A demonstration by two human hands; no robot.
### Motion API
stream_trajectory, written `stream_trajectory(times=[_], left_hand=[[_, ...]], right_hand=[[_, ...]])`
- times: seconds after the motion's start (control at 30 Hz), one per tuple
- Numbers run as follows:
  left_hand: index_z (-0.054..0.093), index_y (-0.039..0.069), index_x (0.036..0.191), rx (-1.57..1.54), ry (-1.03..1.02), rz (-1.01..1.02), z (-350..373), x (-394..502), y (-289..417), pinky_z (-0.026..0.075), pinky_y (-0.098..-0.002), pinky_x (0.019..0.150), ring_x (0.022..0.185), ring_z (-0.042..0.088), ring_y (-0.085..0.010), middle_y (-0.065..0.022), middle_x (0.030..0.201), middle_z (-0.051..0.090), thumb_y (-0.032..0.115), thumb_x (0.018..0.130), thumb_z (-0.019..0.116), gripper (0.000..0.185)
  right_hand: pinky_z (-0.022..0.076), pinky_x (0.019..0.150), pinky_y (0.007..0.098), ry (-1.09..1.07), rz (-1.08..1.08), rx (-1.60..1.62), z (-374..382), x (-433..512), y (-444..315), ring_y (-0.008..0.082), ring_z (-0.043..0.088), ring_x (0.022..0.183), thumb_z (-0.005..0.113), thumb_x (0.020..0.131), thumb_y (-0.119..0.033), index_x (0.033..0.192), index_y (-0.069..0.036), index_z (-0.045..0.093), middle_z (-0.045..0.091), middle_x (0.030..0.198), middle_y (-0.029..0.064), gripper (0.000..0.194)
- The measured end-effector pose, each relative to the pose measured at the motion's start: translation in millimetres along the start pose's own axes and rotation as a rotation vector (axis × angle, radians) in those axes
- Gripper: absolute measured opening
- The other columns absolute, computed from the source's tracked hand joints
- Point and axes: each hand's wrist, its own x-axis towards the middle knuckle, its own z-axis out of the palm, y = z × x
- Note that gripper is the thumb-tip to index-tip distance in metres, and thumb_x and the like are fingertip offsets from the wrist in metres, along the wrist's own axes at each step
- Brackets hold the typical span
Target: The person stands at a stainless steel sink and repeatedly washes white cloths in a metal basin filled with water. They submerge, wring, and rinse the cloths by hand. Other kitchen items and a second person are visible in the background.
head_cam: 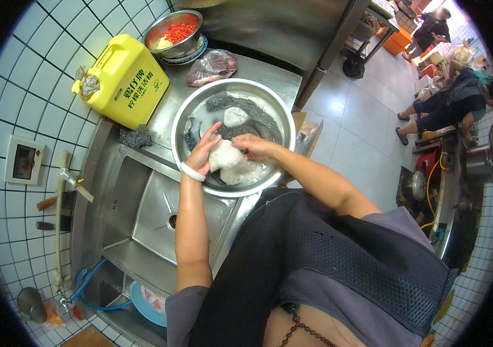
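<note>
A wide stainless steel basin [178, 102] stands partly over the sink's edge. It holds dark, rough-textured tripe [253, 130] and cloudy liquid. My left hand [203, 152] cups the left side of a large pale, soft piece of offal [233, 165], thumb and fingers spread along it. At its upper right, my right hand [255, 146] pinches its surface with bent fingers. The lower part of this piece rests in the basin. Just beyond my hands lies a smaller whitish lump [235, 116] on the dark tripe.
A yellow detergent jug [127, 82] and a dark scouring pad [135, 137] sit left of the basin. Bagged meat [213, 67] and a steel bowl of chopped red pepper [177, 34] stand behind. A double steel sink [151, 204] is below left. Two people work at the far right.
</note>
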Motion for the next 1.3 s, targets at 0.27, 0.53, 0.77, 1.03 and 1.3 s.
stream_trajectory(times=[0.27,0.53,0.77,1.03,1.3], left_hand=[[0.047,0.008,0.121,0.571,0.542,0.04,-23,45,-1,0.047,-0.033,0.077,0.089,0.057,-0.0223,-0.0095,0.093,0.058,0.023,0.079,0.062,0.047],[0.055,0.003,0.094,0.369,0.767,-0.165,-13,19,-52,0.045,-0.0363,0.064,0.069,0.055,-0.0147,-0.0067,0.078,0.057,0.045,0.083,0.053,0.043],[0.057,-0.004,0.1,0.169,0.627,0.134,20,17,-89,0.045,-0.0255,0.07,0.078,0.058,-0.0144,-0.0082,0.09,0.062,0.011,0.072,0.07,0.034],[0.052,-0.002,0.109,-0.169,0.429,0.214,12,13,-95,0.046,-0.0323,0.082,0.091,0.059,-0.0213,-0.0104,0.101,0.06,-0.007,0.072,0.057,0.038],[0.049,-0.001,0.112,-0.183,0.383,0.233,11,19,-105,0.045,-0.0316,0.085,0.095,0.057,-0.0206,-0.0094,0.104,0.059,-0.008,0.07,0.059,0.043]], right_hand=[[0.0474,0.055,0.0258,-0.059,0.037,0.172,9,2,2,0.0121,0.059,0.066,0.063,0.076,-0.012,0.091,0.001,0.06,0.062,0.079,0.0071,0.021],[0.0507,0.078,0.0367,0.105,-0.135,0.753,-7,0,10,0.0231,0.06,0.086,0.051,0.083,-0.006,0.103,0.003,0.053,0.059,0.097,0.014,0.022],[0.0519,0.077,0.0315,0.144,-0.228,0.697,6,9,21,0.0214,0.061,0.086,0.05,0.085,-0.003,0.101,0.004,0.053,0.059,0.096,0.015,0.017],[0.0484,0.063,0.0292,0.463,-0.106,-0.173,-3,-7,3,0.0202,0.062,0.072,0.062,0.08,-0.015,0.085,0.0,0.062,0.064,0.076,0.0105,0.016],[0.0471,0.065,0.0337,0.431,-0.557,-0.792,13,-35,-9,0.0285,0.061,0.069,0.066,0.07,-0.018,0.08,-0.002,0.063,0.061,0.077,0.0157,0.019]])
